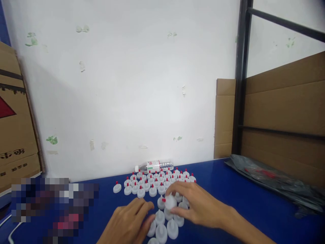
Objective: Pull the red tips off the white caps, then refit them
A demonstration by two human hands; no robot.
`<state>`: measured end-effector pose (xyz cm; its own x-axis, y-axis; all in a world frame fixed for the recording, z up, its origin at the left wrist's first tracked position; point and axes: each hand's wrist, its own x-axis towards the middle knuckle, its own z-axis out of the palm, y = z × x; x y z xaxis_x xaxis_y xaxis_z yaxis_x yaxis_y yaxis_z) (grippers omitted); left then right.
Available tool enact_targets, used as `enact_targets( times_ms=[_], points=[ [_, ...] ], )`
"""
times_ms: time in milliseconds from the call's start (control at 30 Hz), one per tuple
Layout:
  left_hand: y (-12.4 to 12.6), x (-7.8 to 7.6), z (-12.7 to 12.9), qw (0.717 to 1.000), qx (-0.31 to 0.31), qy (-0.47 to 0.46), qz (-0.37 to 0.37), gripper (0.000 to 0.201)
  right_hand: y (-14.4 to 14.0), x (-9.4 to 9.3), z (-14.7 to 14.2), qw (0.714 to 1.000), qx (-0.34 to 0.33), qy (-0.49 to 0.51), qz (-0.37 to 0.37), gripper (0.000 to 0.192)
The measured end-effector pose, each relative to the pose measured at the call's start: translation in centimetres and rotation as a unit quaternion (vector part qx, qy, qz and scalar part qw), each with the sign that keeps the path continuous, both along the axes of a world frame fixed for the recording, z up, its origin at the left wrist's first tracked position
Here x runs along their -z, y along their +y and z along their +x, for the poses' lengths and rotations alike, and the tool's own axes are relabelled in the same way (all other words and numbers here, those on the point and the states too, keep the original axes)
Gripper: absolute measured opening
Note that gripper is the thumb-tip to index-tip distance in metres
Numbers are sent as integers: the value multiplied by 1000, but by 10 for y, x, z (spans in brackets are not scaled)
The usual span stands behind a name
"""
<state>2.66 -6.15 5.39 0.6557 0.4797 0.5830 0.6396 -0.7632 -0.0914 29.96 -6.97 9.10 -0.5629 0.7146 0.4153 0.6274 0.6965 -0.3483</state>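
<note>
My right hand [196, 205] is closed on a white nozzle cap [171, 203], gripped between thumb and fingers. The cap is tilted, so its red tip [164, 200] points left. Beneath and around it stand several white nozzle caps without red tips, such as one nozzle cap [172, 229] nearer to me. My left hand [130, 218] rests low on the left of these plain caps, its thumb and index finger apart. I see nothing between them, and its thumb is close to a plain cap [151, 229].
Several red-tipped caps [152, 190] stand in rows towards the wall. Behind them a clear plastic bottle [154, 166] lies on its side. A grey plastic bag [274, 181] lies right on the blue table [101, 206]. Cardboard [284, 108] and a dark metal frame [240, 84] stand behind.
</note>
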Motion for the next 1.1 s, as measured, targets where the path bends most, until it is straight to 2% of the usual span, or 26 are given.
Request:
enact_targets(
  times_ms=[167,300,367,533,667,800,933,1000,1100],
  points=[
    [-3,12,6,998,-2,31,61,20,-14,20,-17,998,-48,-33,29,40],
    [-4,9,8,993,18,52,107,29,-14,35,-17,995,-70,-25,63,43],
    [-5,6,10,993,27,50,105,28,-13,38,-16,995,-67,-23,68,42],
    [-5,6,11,997,27,37,70,22,-14,34,-18,997,-46,-4,66,38],
    [-3,8,9,998,21,33,41,17,-16,32,-20,995,-27,-24,94,34],
    [2,9,7,995,41,47,74,10,-16,34,-20,994,-25,-21,100,32],
    [4,7,8,989,98,22,112,21,-14,31,-22,992,-64,1,107,30],
    [3,4,7,990,113,-11,83,32,-9,27,-21,987,-89,3,133,28],
    [1,-3,0,995,78,-60,-1,40,0,17,-10,980,-83,5,183,26]
  ],
)
